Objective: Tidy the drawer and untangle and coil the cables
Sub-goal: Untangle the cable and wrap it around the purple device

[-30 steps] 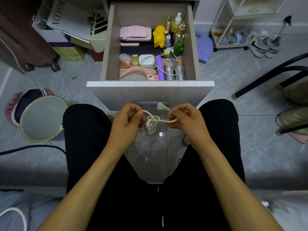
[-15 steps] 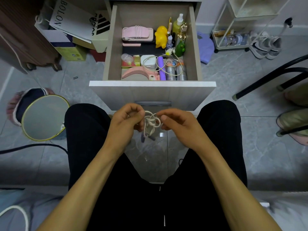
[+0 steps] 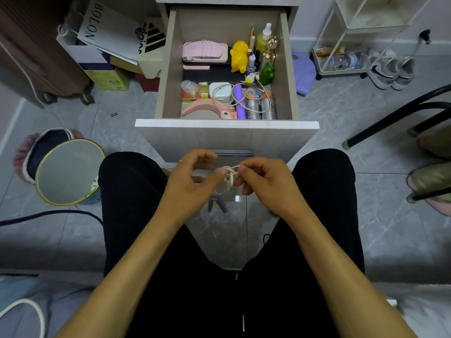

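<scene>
Head view: left hand and right hand both pinch small tangled white cable, just below open beige wooden drawer.

You see a smooth white rubbery cable, a matt wood-grain drawer, glossy marbled floor tiles and matt black cloth trousers.

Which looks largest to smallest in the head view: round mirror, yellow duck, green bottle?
1. Round mirror, though it lies nearer the camera.
2. Yellow duck.
3. Green bottle.
</scene>
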